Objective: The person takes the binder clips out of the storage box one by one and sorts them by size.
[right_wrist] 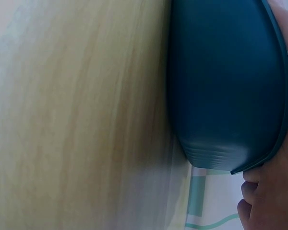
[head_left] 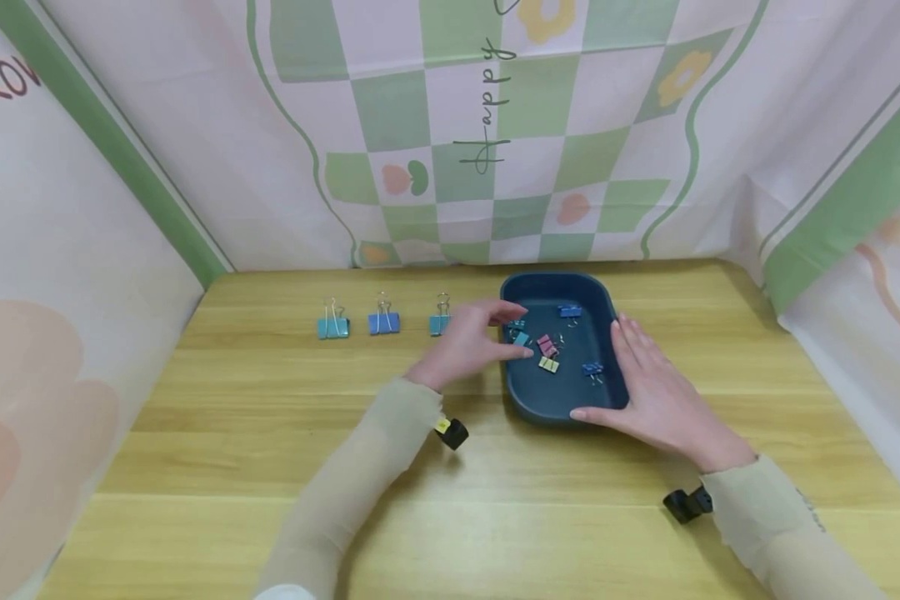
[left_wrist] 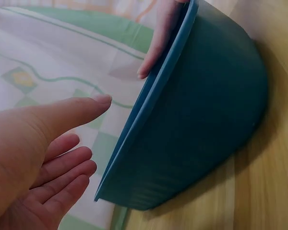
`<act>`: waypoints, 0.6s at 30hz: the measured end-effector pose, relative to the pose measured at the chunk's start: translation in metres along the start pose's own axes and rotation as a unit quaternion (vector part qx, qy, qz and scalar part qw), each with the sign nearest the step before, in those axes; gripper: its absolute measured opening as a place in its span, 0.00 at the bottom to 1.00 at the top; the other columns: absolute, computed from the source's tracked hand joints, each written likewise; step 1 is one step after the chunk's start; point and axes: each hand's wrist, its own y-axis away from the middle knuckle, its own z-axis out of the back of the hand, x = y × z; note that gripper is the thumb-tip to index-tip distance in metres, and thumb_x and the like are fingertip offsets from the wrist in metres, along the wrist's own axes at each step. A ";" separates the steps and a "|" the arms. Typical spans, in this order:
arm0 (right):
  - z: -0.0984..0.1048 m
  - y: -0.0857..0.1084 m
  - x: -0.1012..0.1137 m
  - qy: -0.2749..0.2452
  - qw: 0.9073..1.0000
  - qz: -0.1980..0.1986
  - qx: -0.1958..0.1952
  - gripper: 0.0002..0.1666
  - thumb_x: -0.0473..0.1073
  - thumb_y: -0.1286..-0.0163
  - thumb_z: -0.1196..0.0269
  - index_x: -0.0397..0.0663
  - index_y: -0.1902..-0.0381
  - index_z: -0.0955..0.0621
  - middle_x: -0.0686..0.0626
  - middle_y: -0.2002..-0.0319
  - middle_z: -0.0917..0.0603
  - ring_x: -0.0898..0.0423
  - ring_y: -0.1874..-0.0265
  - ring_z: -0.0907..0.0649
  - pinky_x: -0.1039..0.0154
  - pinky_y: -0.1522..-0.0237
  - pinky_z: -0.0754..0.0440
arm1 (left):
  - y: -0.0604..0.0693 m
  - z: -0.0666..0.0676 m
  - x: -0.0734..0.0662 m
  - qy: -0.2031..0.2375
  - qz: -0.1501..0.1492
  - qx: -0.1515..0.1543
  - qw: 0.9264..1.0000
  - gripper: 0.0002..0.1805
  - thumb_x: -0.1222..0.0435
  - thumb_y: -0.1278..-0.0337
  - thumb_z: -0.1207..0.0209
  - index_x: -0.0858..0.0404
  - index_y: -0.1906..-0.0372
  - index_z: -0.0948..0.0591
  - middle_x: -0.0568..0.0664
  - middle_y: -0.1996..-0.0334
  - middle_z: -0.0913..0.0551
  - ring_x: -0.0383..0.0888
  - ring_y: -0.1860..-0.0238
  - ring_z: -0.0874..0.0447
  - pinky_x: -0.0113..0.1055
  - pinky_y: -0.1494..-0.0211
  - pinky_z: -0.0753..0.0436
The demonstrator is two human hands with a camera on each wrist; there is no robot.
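A dark blue-green plastic bin stands on the table with several small binder clips inside. My left hand hovers at its left rim, thumb and fingers apart, holding nothing. In the left wrist view, that hand is beside the bin's wall with a gap between. My right hand rests along the bin's right rim, fingers extended and thumb at the near edge. Inside lie a pink clip, a pale yellow clip, blue clips and teal clips near the left fingertips.
Left of the bin, a teal binder clip, a blue binder clip and another teal binder clip stand in a row, handles up. A patterned curtain hangs behind the wooden table.
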 end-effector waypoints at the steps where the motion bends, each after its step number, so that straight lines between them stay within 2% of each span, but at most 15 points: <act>1: 0.000 0.000 0.000 0.001 1.000 0.000 0.000 0.79 0.81 0.44 0.35 0.40 0.19 0.62 0.40 0.19 0.63 0.43 0.21 0.60 0.37 0.26 0.50 | -0.002 -0.002 -0.001 0.003 -0.001 0.002 1.000 0.31 0.61 0.48 0.23 0.62 0.38 0.19 0.52 0.41 0.18 0.50 0.41 0.20 0.43 0.37 0.21; 4: 0.001 0.000 0.000 0.002 1.000 0.000 0.001 0.79 0.81 0.44 0.35 0.40 0.19 0.62 0.39 0.19 0.63 0.44 0.21 0.60 0.36 0.26 0.49 | -0.007 -0.005 -0.003 0.004 -0.002 0.005 1.000 0.31 0.61 0.47 0.23 0.63 0.38 0.20 0.52 0.41 0.18 0.48 0.41 0.20 0.42 0.37 0.21; 9: 0.000 0.000 0.000 0.001 1.000 0.002 0.001 0.79 0.81 0.44 0.35 0.40 0.19 0.62 0.40 0.19 0.63 0.44 0.21 0.61 0.37 0.26 0.49 | -0.017 -0.008 -0.004 -0.012 0.007 0.004 1.000 0.31 0.59 0.46 0.24 0.62 0.37 0.20 0.47 0.43 0.17 0.40 0.43 0.20 0.40 0.38 0.21; 18: 0.000 0.001 -0.001 0.000 1.000 0.003 0.001 0.79 0.81 0.44 0.35 0.40 0.19 0.62 0.40 0.19 0.64 0.43 0.21 0.60 0.38 0.25 0.50 | -0.029 -0.008 0.000 -0.009 0.003 0.003 1.000 0.30 0.58 0.47 0.24 0.62 0.39 0.19 0.54 0.44 0.17 0.47 0.44 0.19 0.40 0.40 0.20</act>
